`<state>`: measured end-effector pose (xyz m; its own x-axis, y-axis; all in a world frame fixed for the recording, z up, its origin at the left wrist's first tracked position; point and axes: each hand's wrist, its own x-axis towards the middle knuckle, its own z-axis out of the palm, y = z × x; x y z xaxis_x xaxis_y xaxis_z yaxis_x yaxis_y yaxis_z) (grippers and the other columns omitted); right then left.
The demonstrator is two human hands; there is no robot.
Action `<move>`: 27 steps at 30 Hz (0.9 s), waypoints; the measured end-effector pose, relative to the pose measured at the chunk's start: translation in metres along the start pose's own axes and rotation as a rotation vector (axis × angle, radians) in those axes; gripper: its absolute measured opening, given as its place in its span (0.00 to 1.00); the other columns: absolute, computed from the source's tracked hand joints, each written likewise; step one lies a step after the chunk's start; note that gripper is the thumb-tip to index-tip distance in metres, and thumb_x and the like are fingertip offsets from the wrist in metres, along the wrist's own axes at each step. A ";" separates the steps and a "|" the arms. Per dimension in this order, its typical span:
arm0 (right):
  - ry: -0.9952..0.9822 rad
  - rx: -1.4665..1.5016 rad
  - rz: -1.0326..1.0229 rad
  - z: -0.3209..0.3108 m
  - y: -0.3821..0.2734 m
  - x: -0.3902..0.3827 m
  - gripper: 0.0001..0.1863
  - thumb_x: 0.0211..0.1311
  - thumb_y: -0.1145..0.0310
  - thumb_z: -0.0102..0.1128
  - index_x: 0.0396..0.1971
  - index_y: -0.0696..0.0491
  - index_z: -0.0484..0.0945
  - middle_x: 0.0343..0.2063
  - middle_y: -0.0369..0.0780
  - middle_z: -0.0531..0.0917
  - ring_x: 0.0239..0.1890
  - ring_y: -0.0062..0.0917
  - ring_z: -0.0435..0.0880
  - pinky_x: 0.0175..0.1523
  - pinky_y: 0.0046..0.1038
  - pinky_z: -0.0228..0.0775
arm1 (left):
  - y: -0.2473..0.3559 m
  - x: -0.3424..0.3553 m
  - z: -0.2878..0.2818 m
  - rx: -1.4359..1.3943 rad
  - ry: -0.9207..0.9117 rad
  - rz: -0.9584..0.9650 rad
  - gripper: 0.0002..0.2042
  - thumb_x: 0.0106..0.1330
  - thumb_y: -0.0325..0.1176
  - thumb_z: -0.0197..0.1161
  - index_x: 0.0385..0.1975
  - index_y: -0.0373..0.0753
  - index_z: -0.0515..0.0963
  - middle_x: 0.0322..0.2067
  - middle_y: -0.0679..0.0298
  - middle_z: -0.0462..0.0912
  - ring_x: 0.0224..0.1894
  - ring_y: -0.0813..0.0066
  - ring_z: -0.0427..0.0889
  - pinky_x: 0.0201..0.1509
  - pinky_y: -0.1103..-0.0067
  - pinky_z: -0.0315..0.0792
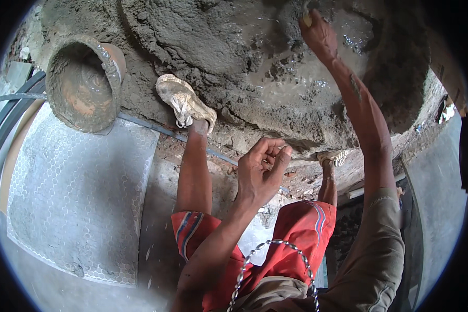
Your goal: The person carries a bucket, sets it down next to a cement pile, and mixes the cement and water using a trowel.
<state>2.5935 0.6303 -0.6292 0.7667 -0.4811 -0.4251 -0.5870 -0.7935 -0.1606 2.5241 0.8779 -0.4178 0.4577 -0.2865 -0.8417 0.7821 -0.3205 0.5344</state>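
Gripping right hand (319, 39): closed around a pale handle (308, 20) at the upper edge, above wet grey mix (291, 86); the far end cannot be made out.
Left hand (262, 169): loosely curled in the air, nothing seen held.
Handle: probably stiff and light, slippery if wetted; best grasped around its middle.
Mix: likely heavy, soft and clinging.
Ground: 1 mud-coated bucket (114, 78) tipped beside the mix; 1 hexagon-patterned sheet (78, 182) laid at left.

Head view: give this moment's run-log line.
left hand: curled, apparently empty | right hand: gripping yellowish handle over wet grey mix | bucket: mix-coated
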 end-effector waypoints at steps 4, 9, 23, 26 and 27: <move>-0.241 -0.016 -0.023 -0.002 0.016 -0.041 0.21 0.57 0.51 0.49 0.43 0.51 0.67 0.30 0.51 0.79 0.32 0.48 0.77 0.35 0.43 0.68 | -0.006 0.001 -0.006 0.006 0.016 -0.047 0.12 0.59 0.38 0.60 0.34 0.36 0.74 0.21 0.69 0.74 0.24 0.87 0.69 0.27 0.88 0.64; -0.200 0.275 -0.331 -0.009 0.016 -0.119 0.26 0.60 0.49 0.46 0.49 0.54 0.66 0.34 0.47 0.76 0.30 0.36 0.79 0.32 0.38 0.72 | -0.003 0.003 -0.001 -0.013 0.013 0.032 0.11 0.59 0.38 0.60 0.33 0.35 0.74 0.20 0.70 0.74 0.22 0.87 0.68 0.27 0.88 0.64; -0.560 0.897 0.312 0.099 -0.021 -0.169 0.16 0.47 0.59 0.58 0.26 0.59 0.77 0.17 0.39 0.77 0.19 0.23 0.75 0.25 0.28 0.67 | -0.011 0.004 0.003 -0.001 -0.032 -0.021 0.10 0.60 0.35 0.58 0.33 0.34 0.74 0.23 0.69 0.74 0.26 0.87 0.69 0.29 0.88 0.67; -0.519 1.135 0.556 0.096 -0.018 -0.177 0.10 0.51 0.66 0.56 0.28 0.57 0.75 0.14 0.36 0.75 0.13 0.16 0.70 0.17 0.19 0.60 | -0.014 0.005 0.001 -0.042 0.015 -0.005 0.10 0.60 0.37 0.59 0.32 0.35 0.74 0.21 0.70 0.74 0.22 0.89 0.66 0.27 0.89 0.63; -0.419 1.282 0.621 0.093 -0.020 -0.175 0.08 0.52 0.67 0.55 0.28 0.57 0.74 0.15 0.36 0.75 0.14 0.16 0.70 0.17 0.20 0.61 | -0.014 0.006 0.000 -0.053 0.023 0.007 0.10 0.60 0.36 0.59 0.31 0.35 0.74 0.21 0.70 0.74 0.22 0.89 0.67 0.26 0.89 0.62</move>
<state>2.4471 0.7648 -0.6341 0.3156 -0.2956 -0.9017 -0.7787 0.4624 -0.4241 2.5156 0.8803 -0.4304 0.4721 -0.2676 -0.8399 0.8000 -0.2701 0.5357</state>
